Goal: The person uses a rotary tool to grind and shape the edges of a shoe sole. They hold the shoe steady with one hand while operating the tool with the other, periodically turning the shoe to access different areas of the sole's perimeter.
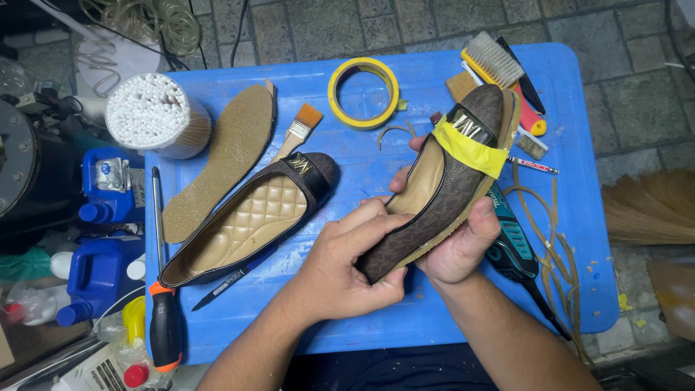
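Both hands grip a brown flat shoe above the blue bench: the left hand wraps its heel, the right hand cups beneath, fingers mostly hidden. Yellow tape covers its buckle. At nine o'clock lies a second shoe.

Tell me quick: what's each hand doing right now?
Left hand: closed on the heel end of the brown flat shoe with yellow tape.
Right hand: cupped under the same shoe, holding it.
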